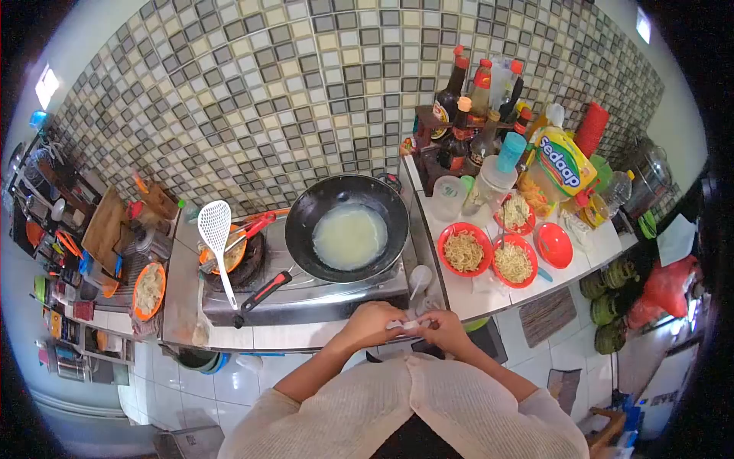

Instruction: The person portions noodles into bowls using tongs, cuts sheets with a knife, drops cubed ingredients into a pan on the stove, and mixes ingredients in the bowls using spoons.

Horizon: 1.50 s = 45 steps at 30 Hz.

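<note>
Both hands meet low in the middle of the view, near the counter's front edge. My left hand (372, 324) and my right hand (446, 332) pinch a small whitish item (408, 326) between them; what it is cannot be made out. Beyond them a black wok (297, 229) sits on the stove (336, 297), with pale yellowish liquid (350, 236) in its bottom. Just behind my right hand stands a small whitish cup (420, 277) with a thin handle sticking out.
Red bowls of noodles (464, 251) and an empty red bowl (553, 245) stand on the right counter, before sauce bottles (451, 96) and a yellow pouch (564, 164). A white skimmer (215, 229) lies left, near an orange plate (148, 291).
</note>
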Each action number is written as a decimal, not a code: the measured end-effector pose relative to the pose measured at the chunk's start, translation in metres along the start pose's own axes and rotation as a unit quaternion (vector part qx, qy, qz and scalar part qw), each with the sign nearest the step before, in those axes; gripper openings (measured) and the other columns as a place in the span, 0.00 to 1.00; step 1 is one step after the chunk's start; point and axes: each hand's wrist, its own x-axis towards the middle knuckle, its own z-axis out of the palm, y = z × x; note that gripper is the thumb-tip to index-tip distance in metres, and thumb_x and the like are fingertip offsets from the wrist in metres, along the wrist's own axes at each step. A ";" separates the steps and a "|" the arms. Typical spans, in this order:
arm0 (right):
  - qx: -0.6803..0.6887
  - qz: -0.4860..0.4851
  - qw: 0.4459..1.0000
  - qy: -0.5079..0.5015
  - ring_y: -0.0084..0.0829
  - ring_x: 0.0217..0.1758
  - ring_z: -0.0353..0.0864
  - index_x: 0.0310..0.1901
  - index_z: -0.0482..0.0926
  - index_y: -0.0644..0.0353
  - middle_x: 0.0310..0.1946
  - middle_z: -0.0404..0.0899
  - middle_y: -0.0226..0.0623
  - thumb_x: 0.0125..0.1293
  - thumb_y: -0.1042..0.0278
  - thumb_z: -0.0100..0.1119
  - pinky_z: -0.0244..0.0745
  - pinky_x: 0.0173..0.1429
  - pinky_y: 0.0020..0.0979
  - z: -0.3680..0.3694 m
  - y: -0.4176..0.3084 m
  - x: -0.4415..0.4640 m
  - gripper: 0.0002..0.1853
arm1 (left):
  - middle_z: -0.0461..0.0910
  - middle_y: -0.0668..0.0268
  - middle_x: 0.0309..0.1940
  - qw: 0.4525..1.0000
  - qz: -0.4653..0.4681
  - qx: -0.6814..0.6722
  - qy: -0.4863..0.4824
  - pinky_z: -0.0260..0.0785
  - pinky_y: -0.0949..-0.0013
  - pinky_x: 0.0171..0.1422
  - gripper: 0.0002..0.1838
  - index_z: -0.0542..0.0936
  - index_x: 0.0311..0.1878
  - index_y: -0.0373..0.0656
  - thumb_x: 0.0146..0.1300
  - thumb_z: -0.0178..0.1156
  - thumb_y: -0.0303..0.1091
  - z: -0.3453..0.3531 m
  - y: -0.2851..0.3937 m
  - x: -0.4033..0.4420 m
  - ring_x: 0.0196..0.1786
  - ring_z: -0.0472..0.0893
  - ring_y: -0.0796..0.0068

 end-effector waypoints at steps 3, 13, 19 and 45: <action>-0.070 0.024 0.996 -0.048 0.21 0.25 0.79 0.40 0.86 0.59 0.27 0.84 0.31 0.54 0.54 0.76 0.75 0.32 0.25 -0.009 -0.027 -0.001 0.18 | 0.85 0.63 0.41 0.999 0.017 0.034 -0.001 0.73 0.56 0.52 0.15 0.84 0.43 0.48 0.58 0.64 0.45 0.006 -0.005 -0.004 0.48 0.82 0.57; 0.056 0.061 0.992 0.099 0.21 0.22 0.78 0.46 0.82 0.70 0.27 0.83 0.34 0.60 0.60 0.71 0.73 0.27 0.26 -0.084 0.062 0.024 0.21 | 0.85 0.65 0.45 0.989 -0.127 -0.026 0.068 0.75 0.60 0.49 0.18 0.82 0.53 0.54 0.61 0.65 0.48 0.002 -0.014 -0.024 0.45 0.84 0.59; 0.018 0.046 0.987 0.155 0.24 0.20 0.79 0.48 0.81 0.72 0.26 0.82 0.37 0.61 0.60 0.70 0.73 0.25 0.26 -0.084 0.086 0.029 0.22 | 0.85 0.62 0.45 0.975 -0.197 -0.046 0.092 0.76 0.61 0.46 0.17 0.83 0.50 0.52 0.62 0.65 0.47 0.015 -0.017 -0.049 0.43 0.84 0.59; -0.361 -0.099 0.918 0.132 0.47 0.48 0.80 0.58 0.75 0.57 0.50 0.76 0.45 0.59 0.60 0.64 0.77 0.53 0.43 -0.086 0.083 0.023 0.25 | 0.86 0.62 0.40 0.946 -0.266 -0.054 0.176 0.76 0.62 0.42 0.17 0.83 0.48 0.50 0.60 0.66 0.47 0.028 -0.025 -0.093 0.38 0.85 0.63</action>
